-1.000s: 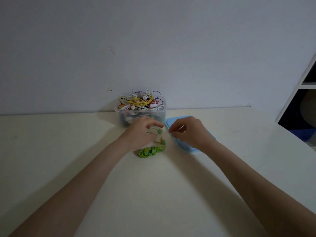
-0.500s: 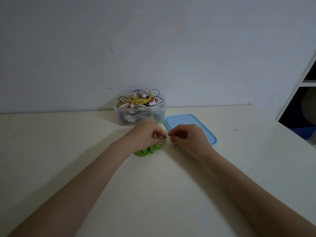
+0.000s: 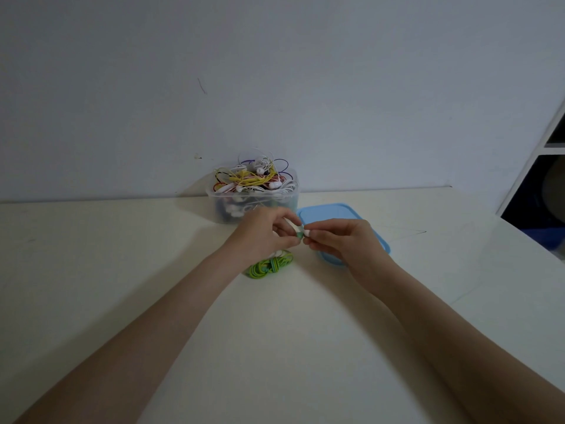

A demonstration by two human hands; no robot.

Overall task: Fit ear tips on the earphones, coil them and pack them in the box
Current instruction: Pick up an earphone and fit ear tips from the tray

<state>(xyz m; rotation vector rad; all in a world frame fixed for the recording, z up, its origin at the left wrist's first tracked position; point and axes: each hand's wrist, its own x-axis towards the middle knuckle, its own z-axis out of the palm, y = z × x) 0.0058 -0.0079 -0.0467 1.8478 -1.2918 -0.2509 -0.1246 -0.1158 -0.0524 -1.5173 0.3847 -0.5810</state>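
Observation:
A bundle of green earphone cable (image 3: pixel 269 266) lies on the table under my left wrist. My left hand (image 3: pixel 263 237) pinches a green earbud (image 3: pixel 299 234) just above the table. My right hand (image 3: pixel 342 240) pinches a small white ear tip (image 3: pixel 307 233) right against that earbud. Both hands meet in front of a clear plastic box (image 3: pixel 253 206) heaped with tangled earphones in white, yellow, red and purple.
The box's blue lid (image 3: pixel 333 211) lies flat on the table to the right of the box, partly under my right hand. A white wall stands behind the table. A white shelf unit (image 3: pixel 538 166) is at the far right.
My two hands have lifted a little off the table and come together. The green earbud and the white ear tip now show between my fingertips.

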